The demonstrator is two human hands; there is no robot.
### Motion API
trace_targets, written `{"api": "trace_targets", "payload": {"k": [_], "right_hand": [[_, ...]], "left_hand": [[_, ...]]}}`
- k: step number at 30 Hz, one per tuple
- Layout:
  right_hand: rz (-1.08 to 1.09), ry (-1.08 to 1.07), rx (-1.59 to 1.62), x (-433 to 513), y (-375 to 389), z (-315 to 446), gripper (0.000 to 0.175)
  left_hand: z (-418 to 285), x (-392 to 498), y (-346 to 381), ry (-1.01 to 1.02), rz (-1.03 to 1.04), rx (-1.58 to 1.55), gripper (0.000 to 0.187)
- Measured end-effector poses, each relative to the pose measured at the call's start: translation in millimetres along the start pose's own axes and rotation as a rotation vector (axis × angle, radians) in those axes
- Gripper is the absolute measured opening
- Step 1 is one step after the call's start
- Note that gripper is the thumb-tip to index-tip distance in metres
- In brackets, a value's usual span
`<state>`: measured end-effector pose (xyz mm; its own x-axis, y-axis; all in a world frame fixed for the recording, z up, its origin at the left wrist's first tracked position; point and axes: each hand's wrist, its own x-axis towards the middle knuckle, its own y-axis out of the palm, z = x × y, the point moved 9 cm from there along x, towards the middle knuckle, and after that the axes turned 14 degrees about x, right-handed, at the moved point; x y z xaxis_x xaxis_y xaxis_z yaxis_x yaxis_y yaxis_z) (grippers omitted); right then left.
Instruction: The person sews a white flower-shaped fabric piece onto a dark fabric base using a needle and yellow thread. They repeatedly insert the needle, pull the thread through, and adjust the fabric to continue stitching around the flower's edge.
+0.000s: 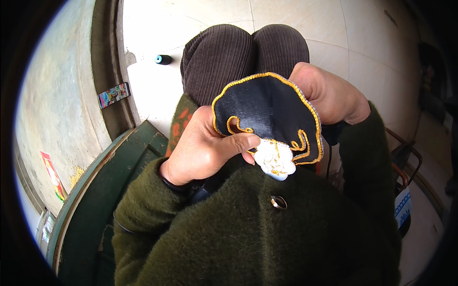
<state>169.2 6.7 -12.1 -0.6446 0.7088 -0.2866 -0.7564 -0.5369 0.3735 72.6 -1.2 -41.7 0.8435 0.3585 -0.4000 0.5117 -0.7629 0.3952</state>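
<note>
A curved black fabric piece with yellow stitching along its scalloped edge is held up above my lap. Two yellow-stitched scroll shapes curl inward near its lower corners. My left hand pinches its lower left part, thumb on top. Beside the thumb tip, a white flower-shaped patch with loose-looking yellow thread hangs at the lower edge. Behind the upper right edge is my right hand, bent at the wrist; its fingers are hidden by the fabric, so what they hold cannot be seen.
My knees in dark corduroy trousers lie beyond the fabric. A dark thread spool with a teal end lies on the pale tiled floor. A lit phone leans at the left ledge, near a worn green wooden panel. Metal tubing stands at right.
</note>
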Motion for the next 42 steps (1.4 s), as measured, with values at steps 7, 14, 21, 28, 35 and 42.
{"api": "trace_targets", "payload": {"k": [7, 14, 21, 28, 35, 42], "right_hand": [[0.002, -0.010, -0.050, -3.0, -0.6, 2.5, 0.020], [0.020, -0.045, -0.135, -2.3, 1.9, 6.2, 0.018], [0.029, -0.050, -0.148, -0.6, 3.9, 6.1, 0.016], [0.018, -0.074, -0.099, -1.6, 5.6, 5.0, 0.014], [0.019, -0.076, -0.111, -0.7, 5.2, 2.8, 0.013], [0.029, -0.092, -0.176, -0.4, 6.1, 3.7, 0.010]], "left_hand": [[-0.9, -0.1, -1.0, 0.018, 0.015, -0.018, 0.008], [1.6, 1.6, 1.6, -0.023, 0.023, -0.044, 0.008], [-1.7, 1.1, 4.7, 0.006, 0.069, -0.036, 0.008], [-2.3, 0.5, 6.1, 0.003, 0.089, -0.050, 0.008], [-2.1, 1.7, 6.4, 0.028, 0.105, -0.078, 0.009], [-4.4, 2.8, 4.7, 0.070, 0.104, -0.064, 0.009]]}}
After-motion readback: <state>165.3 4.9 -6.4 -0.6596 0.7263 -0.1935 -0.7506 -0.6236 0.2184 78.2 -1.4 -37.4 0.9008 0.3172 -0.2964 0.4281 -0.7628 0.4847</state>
